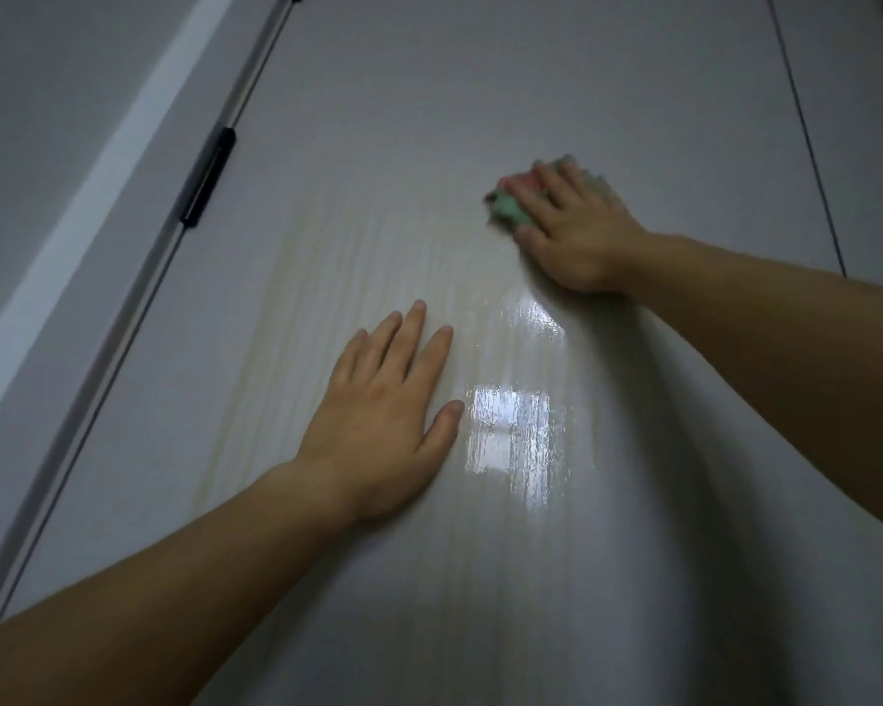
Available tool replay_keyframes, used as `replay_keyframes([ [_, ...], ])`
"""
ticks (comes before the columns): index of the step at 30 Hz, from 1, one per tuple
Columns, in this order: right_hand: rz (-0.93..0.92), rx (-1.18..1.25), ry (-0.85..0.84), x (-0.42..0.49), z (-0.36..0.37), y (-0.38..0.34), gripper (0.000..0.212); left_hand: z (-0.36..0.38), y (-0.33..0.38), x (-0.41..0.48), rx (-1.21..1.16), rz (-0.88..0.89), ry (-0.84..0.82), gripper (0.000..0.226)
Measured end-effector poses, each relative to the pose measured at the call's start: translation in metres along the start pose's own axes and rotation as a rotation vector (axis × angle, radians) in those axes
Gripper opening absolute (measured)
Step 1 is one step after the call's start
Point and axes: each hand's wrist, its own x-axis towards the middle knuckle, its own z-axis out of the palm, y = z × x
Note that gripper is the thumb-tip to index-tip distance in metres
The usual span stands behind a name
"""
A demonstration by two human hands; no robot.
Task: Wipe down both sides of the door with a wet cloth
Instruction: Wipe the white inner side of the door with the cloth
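head view: left hand (378, 425) flat on the door (429, 119), fingers straight, holding nothing. right hand (574, 231) higher up the door, fingers spread, pressing the green cloth (506, 210) against its wet surface.

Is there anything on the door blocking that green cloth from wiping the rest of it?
Only the left hand, lying flat on the door below and left of the green cloth, covers a patch. The right hand presses the cloth directly against the door; nothing else visible sits on its face.
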Motion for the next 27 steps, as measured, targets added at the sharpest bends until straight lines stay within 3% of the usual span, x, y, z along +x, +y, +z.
replay_keyframes([
  [3,0.09,0.036,0.0,0.01,-0.005,-0.021,0.061,0.0,-0.017,-0.005,0.037,-0.09,0.032,0.081],
  [10,-0.371,-0.016,-0.01,-0.073,0.026,-0.066,0.062,-0.008,-0.06,-0.012,-0.021,-0.263,0.055,0.079],
  [12,-0.334,-0.043,-0.019,-0.055,0.022,-0.06,0.063,-0.008,-0.063,-0.012,-0.015,-0.253,0.052,0.077],
  [17,0.017,0.027,0.007,0.017,0.005,-0.073,0.061,-0.008,-0.069,-0.015,0.01,-0.223,0.048,0.075],
  [23,-0.389,0.026,0.018,-0.026,0.028,-0.129,0.067,-0.012,-0.093,-0.025,0.036,-0.138,0.081,0.075],
  [25,-0.366,0.017,0.012,-0.014,0.025,-0.126,0.067,-0.015,-0.104,-0.032,-0.005,-0.134,0.119,0.075],
  [27,-0.217,0.015,0.012,0.014,0.018,-0.122,0.065,-0.015,-0.113,-0.04,-0.052,-0.152,0.156,0.074],
])
